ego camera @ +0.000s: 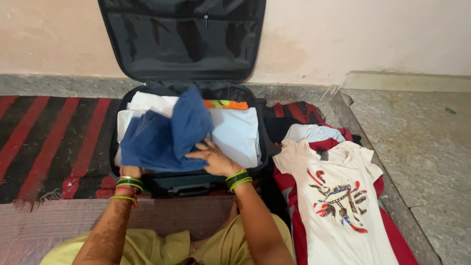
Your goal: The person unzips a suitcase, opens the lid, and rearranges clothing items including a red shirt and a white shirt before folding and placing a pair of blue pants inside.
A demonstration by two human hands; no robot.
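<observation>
- Fingers [202, 147] of our right hand [213, 159] lie spread and flat on the blue garment [157, 137], pressing it and not gripping.
- Our left hand [130, 171] is mostly hidden under the garment's near edge; we cannot tell if its fingers are closed on the cloth.
- We see the blue garment on top of the folded white clothes [235, 132] inside the open black suitcase [189, 184], half folded, with one flap standing up.
- We judge that the raised flap may fall open, because only one palm holds the cloth down; the white pile below may also slide.
- Both forearms reach forward from our lap, wrists with green bangles [238, 179] at the suitcase's near rim, the right wrist bent inward.
- Beside the suitcase, to the right, a white printed t-shirt [338, 196] lies on red cloth [392, 230]; a red and black striped mat [44, 137] is to the left.
</observation>
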